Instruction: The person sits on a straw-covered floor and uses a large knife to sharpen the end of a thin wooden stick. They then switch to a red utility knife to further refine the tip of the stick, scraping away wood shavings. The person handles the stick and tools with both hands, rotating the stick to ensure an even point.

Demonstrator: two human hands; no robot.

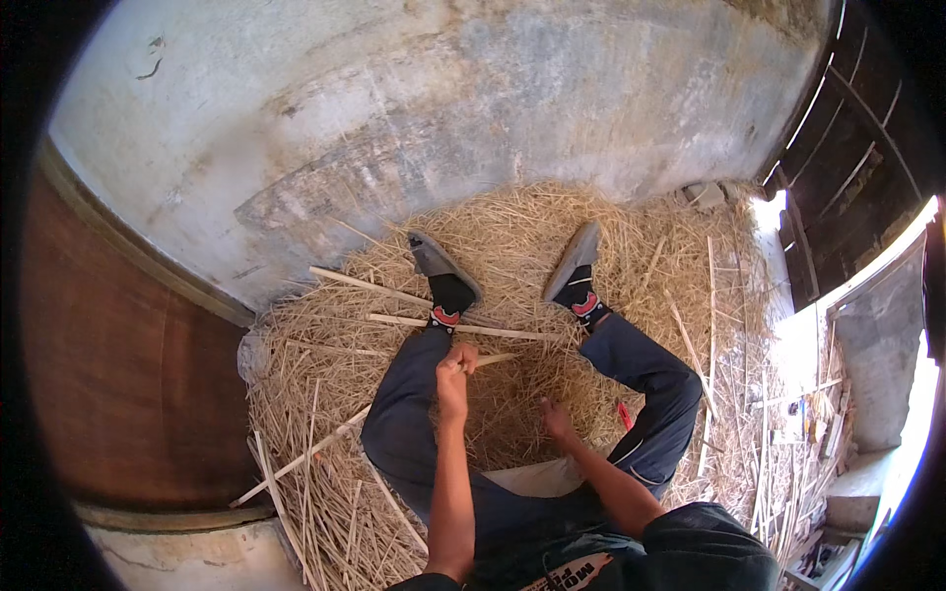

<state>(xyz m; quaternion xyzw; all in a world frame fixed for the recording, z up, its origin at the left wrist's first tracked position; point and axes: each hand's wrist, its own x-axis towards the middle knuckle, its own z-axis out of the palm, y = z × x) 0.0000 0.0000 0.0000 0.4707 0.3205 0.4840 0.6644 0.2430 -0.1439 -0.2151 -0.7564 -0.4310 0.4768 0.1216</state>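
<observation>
1. Straw takes up most of the floor, a thick heap against the grey wall, and the person sits in the middle of it with both legs stretched out, shoes toward the wall.
2. Sticks, pale and split, lie about in numbers: a loose scatter by the person's left hip, more to the right near the doorway, and one long stick across the left ankle. None looks bundled or stacked neatly, so I'd judge the sorting is far from finished.
3. Left hand is closed in a fist around the long thin stick being worked; it runs from just past the fist, over the left thigh, down to the floor at the lower left.
4. Right hand is down in the straw between the knees; whether its fingers are spread or grasping something I cannot tell.
5. Small red thing lies just beside the right knee, untouched, too small to make out.
</observation>
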